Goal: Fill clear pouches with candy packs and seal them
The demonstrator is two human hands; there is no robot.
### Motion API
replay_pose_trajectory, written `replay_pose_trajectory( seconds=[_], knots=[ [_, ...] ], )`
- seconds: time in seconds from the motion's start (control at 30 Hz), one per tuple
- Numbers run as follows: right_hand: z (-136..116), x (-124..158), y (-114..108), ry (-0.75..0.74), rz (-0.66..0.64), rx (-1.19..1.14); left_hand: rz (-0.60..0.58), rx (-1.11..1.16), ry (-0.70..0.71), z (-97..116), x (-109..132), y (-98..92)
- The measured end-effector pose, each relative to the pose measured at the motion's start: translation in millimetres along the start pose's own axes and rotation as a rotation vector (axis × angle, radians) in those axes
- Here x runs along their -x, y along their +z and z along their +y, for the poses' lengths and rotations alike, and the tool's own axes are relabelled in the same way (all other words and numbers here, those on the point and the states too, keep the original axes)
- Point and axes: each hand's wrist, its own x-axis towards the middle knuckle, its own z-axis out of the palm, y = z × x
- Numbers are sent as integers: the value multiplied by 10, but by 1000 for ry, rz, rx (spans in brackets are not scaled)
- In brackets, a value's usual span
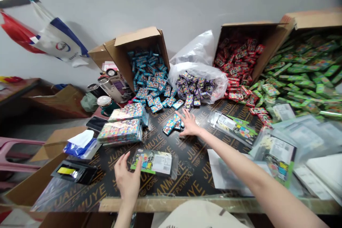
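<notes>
My left hand (pixel 127 178) is at the left end of a flat clear bag with a green and black printed card (pixel 156 162). Its thumb lies over the bag's edge and its fingers are apart. My right hand (pixel 190 124) reaches out over the table with its fingers spread. Just left of it are a few small blue boxes (pixel 169 127), partly covered by the fingers. Beyond its fingertips lie small purple packets (pixel 188 102) that have spilled from a clear plastic bag (pixel 220 82). I cannot tell whether the fingertips touch anything.
Cartons hold blue boxes (pixel 151 66), red packets (pixel 239 58) and green packets (pixel 307 78). Wrapped multicoloured stacks (pixel 120 131) stand left, near flasks (pixel 105 103) and a phone (pixel 96 123). More printed bags (pixel 236 128) and clear sleeves (pixel 307 131) lie right. A wooden strip (pixel 149 205) edges the table.
</notes>
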Motion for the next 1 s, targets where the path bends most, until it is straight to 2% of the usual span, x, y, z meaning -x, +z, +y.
replay_pose_trajectory(
  seconds=[0.07, 0.13, 0.2, 0.27, 0.33, 0.37, 0.43, 0.57, 0.67, 0.77, 0.83, 0.87, 0.93, 1.0],
  knots=[
    [6, -75, 25, -42, 2, 64, -159, -29, 206, 70, -5, 23],
    [-40, -78, -15, -48, 58, 77, -417, 58, 317, 214, -23, 94],
    [-121, 4, -95, -11, 145, 42, -586, 221, 236, 390, -18, 225],
    [-240, 167, -181, 24, 228, -48, -668, 473, -23, 585, 25, 411],
    [-389, 382, -249, 13, 264, -159, -724, 749, -307, 782, 85, 619],
    [-464, 499, -275, 4, 270, -200, -739, 860, -403, 868, 108, 715],
    [-583, 730, -322, 23, 273, -232, -715, 1022, -502, 985, 118, 856],
    [-635, 1092, -448, 57, 182, -203, -607, 1095, -548, 947, 8, 897],
    [-637, 1192, -541, -47, 122, -206, -695, 1041, -562, 854, -44, 831],
    [-712, 1155, -551, -184, 51, -219, -813, 986, -566, 846, -5, 772],
    [-760, 1115, -519, -264, -10, -245, -898, 918, -507, 831, 12, 702],
    [-764, 1105, -500, -277, -22, -257, -940, 865, -428, 796, 1, 645],
    [-717, 1112, -469, -234, -3, -263, -1007, 671, -145, 654, -64, 490],
    [-620, 1151, -444, -148, 30, -240, -1032, 357, 208, 435, -155, 321]
  ],
)
